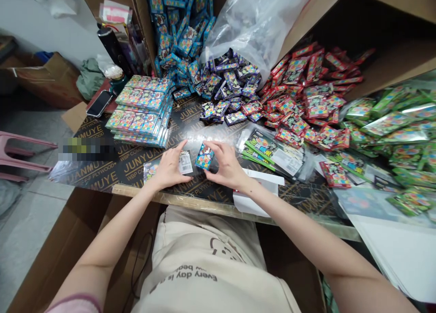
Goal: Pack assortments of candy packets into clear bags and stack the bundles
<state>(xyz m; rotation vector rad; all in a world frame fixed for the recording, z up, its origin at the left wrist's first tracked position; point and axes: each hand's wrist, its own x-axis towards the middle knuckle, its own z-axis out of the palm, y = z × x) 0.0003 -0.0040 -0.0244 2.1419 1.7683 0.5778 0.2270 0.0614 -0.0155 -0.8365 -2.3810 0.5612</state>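
Observation:
A small blue candy packet (pixel 205 156) with colourful round prints is between the thumb and fingers of my right hand (pixel 226 166), which grips it by its top and bottom edges. My left hand (pixel 170 166) has thumb and fingers spread apart and holds nothing. Under that left hand lies a flat printed piece with a white label (pixel 185 162), partly covered by the palm. Behind my left hand stands a stack of clear-wrapped multi-packs (pixel 139 108) in several layers. Right of my right hand lie flat printed bags (pixel 272 151), black and green, with a white label.
Loose packets lie heaped at the back: blue (pixel 185 40), purple (pixel 231 79), red (pixel 306 95), and green (pixel 412 122) at the right. A phone (pixel 99 103) and dark bottle (pixel 114 49) are at the left. The table's front edge (pixel 197 205) meets my lap.

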